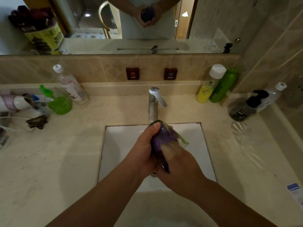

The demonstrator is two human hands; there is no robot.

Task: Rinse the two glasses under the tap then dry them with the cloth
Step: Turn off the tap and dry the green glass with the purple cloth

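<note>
- Middle of the frame, over the white sink (pixel 124 145): the left hand (pixel 144 149) curls round a clear glass (pixel 170 135), thumb up near the end closest to the tap (pixel 154 104). The glass lies tilted, almost on its side.
- The right hand (pixel 178 167) has its fingers pushed inside the glass, pressing a purple cloth (pixel 162 140) against the wall. Drying, I'd say, not rinsing.
- No water shows from the tap.
- To do it well: turn the glass with the left hand while the cloth stays pressed, reach the bottom, then wipe the outside.
- Wet glass slips, so holding it low above the basin seems wise.
- A second glass (pixel 241 133) lies on the counter (pixel 49 161) at the right edge, well apart. Whether it is dry I can't tell.
</note>
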